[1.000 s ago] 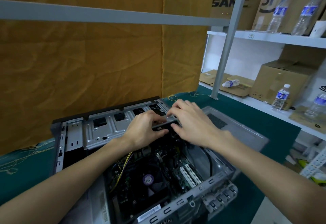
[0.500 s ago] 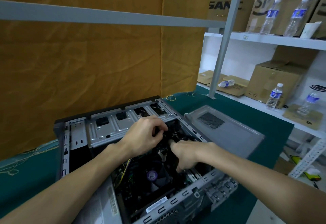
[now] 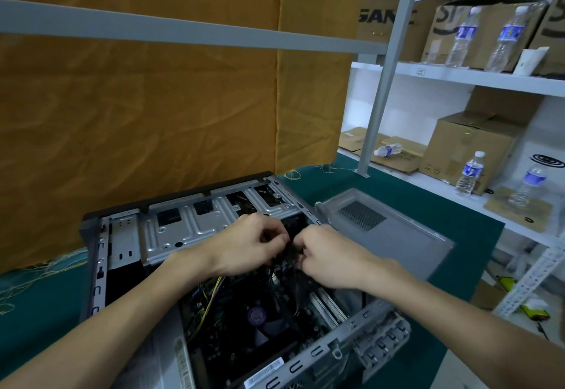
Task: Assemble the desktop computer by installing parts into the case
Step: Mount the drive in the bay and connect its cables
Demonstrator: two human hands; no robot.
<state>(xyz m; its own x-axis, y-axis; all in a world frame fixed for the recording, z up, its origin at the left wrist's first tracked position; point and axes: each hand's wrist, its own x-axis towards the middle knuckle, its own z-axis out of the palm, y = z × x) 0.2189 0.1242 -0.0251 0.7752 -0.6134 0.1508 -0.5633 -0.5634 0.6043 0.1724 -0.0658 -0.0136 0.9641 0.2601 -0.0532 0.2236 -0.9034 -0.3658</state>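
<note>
An open grey computer case [image 3: 330, 350] lies on its side on the green mat. Inside I see the motherboard with a round CPU fan [image 3: 256, 316], yellow wires and white slots. A silver drive cage [image 3: 195, 223] spans the far end of the case. My left hand [image 3: 244, 246] and my right hand [image 3: 330, 258] meet above the middle of the case, fingers curled, both pinching a bundle of black cables [image 3: 289, 254] between them. The cable ends are hidden by my fingers.
The grey side panel [image 3: 385, 229] lies flat to the right of the case. An orange cloth hangs behind. White shelves on the right hold cardboard boxes [image 3: 470, 150] and several water bottles [image 3: 470, 173]. A grey shelf post [image 3: 376, 107] stands at the mat's far edge.
One second ago both hands held a flat part at the drive cage. They have since dropped into the case, and now they have come together on the black cables.
</note>
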